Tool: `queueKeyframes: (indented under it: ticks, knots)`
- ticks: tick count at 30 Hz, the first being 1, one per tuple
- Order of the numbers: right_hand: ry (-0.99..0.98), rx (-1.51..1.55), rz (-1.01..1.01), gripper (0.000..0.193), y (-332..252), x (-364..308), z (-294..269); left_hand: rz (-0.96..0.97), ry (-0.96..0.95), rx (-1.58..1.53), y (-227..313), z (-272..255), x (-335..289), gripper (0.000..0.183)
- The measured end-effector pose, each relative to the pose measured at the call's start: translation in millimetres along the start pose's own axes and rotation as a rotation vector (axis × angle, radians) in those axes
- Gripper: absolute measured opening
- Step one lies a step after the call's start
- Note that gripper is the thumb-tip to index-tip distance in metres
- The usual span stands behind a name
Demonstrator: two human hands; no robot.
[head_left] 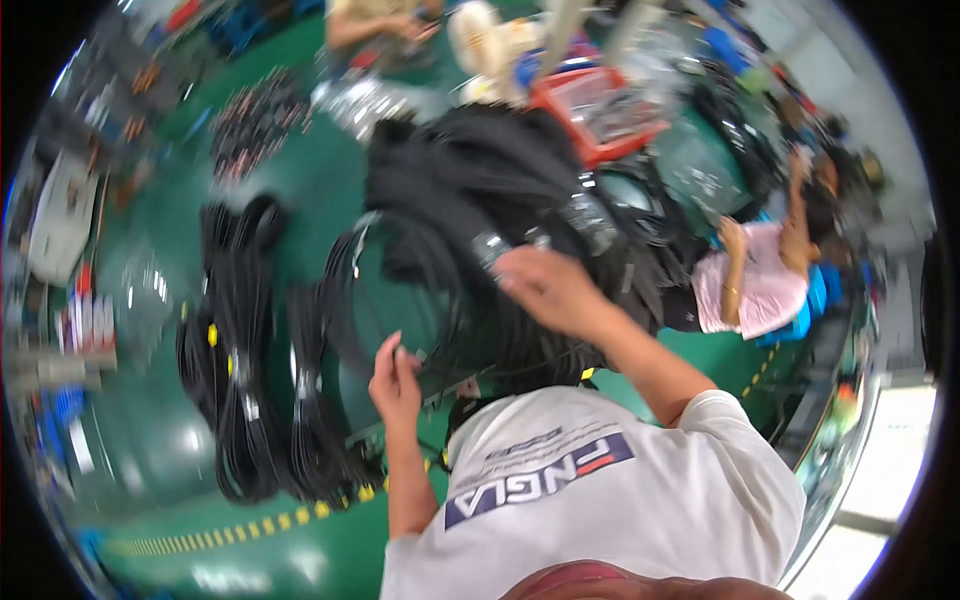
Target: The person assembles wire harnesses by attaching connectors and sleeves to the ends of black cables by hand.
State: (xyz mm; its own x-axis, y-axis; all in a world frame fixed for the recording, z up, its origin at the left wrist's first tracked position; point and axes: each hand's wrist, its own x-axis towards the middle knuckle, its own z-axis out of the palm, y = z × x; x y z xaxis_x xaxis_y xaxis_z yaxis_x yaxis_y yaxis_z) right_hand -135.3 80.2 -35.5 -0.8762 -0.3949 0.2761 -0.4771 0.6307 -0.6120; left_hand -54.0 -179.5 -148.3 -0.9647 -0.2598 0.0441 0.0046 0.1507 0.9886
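Observation:
My left hand (396, 385) is near the table's front edge, its fingers curled and pinched on what looks like a thin black cable. A loose loop of black cable (352, 245) arcs around just beyond it. My right hand (550, 288) reaches over the large pile of black cables (480, 165). Motion smears its fingers, so I cannot see whether they grip anything. Small clear plastic wraps show on the pile beside that hand. To the left of my left hand, several bundled black cables (245, 350) lie lengthwise, some with pale or yellow ties.
A red-orange bin (598, 115) holding small parts stands at the back right. Clear plastic bags (375, 105) and a scatter of small dark pieces (255, 125) lie on the green table (310, 195). One person (755, 275) in pink works at right; another (375, 25) is across.

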Motion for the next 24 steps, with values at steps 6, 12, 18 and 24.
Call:
queueKeyframes:
  ticks: [6, 12, 18, 24]
  knots:
    - [0.108, -0.214, -0.232, 0.061, -55, -43, -14, -0.151, -0.769, -0.172, 76, -6, -22, 0.023]
    - [0.144, -0.251, -0.200, 0.024, -34, -87, -14, -0.249, -0.806, -0.426, 123, 9, -27, 0.035]
    - [0.212, -0.131, 0.071, 0.015, -21, -116, -38, -0.329, -0.894, -0.322, 115, 0, -22, 0.036]
    - [0.517, 0.089, 0.556, 0.022, 21, -140, -75, -0.429, -0.551, -0.267, 69, -2, 1, 0.029]
